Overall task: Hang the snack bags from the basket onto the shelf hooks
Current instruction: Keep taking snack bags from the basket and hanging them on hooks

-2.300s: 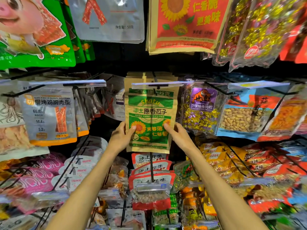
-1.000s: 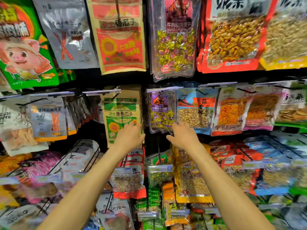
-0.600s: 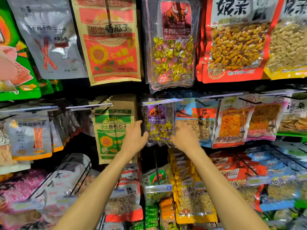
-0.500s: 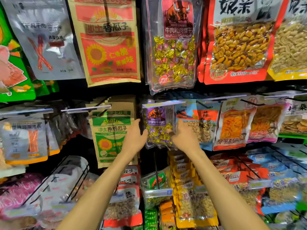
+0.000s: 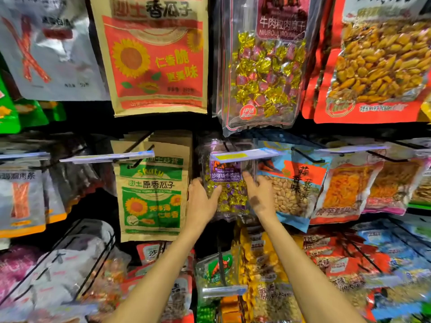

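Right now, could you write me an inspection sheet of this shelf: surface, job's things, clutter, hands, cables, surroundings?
Surface: shelf hooks with price strips, crowded with hanging bags.
Job's things: purple-labelled candy bag, at the middle hook; basket not in view.
Clutter: green sunflower seed bag left of it, peanut bag right.
Grippers: left hand holds its left edge, right hand its right edge.
Cables: nothing seen.
Surroundings: more snack bags above and below.

Both bare forearms reach up and forward. The left hand (image 5: 202, 202) and right hand (image 5: 259, 199) grip opposite edges of the candy bag (image 5: 229, 198), thumbs in front.
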`<state>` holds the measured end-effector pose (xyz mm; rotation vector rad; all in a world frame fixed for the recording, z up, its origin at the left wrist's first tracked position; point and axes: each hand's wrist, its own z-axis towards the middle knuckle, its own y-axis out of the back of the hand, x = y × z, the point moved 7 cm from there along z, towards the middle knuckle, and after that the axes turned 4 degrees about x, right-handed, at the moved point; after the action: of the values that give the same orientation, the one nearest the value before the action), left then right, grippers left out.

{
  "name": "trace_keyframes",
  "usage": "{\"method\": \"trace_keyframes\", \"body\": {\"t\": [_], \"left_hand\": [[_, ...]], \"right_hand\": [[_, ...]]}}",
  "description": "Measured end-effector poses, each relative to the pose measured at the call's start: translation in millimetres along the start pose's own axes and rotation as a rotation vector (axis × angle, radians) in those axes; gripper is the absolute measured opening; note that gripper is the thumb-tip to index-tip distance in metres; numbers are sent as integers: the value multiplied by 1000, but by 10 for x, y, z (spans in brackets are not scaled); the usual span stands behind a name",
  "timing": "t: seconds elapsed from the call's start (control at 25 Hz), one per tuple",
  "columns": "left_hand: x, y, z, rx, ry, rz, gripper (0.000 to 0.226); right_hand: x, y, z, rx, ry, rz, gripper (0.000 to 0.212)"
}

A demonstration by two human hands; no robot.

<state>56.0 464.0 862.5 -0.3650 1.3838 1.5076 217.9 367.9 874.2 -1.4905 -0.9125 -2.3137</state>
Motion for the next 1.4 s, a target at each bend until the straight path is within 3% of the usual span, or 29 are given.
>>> {"method": "trace_keyframes", "body": {"t": [0.2,0.6,0.8,0.92,1.08,1.4], "left_hand": [[82,9,97,-55,27,-141,55],[116,-79,239,-179,119,47,57],[312,-251,66,-108,78,-93,55],[456,-352,-2,-56,117,-129,50],[465,-361,127,-80,118,-143,53],[626,-513,189,5,160,-199,57]], "right_hand": [[84,-23,188,-52,-27,-51,47],[-21,-144,272,47,-98,-38,24],[-440,-301,-93,181,-68,26,41],[-598,-354,-120,172,-95,-4,61],[-511,-326,9,103,-78,-37,52],[-625,-459,15,164,-129,-124,70]]}}
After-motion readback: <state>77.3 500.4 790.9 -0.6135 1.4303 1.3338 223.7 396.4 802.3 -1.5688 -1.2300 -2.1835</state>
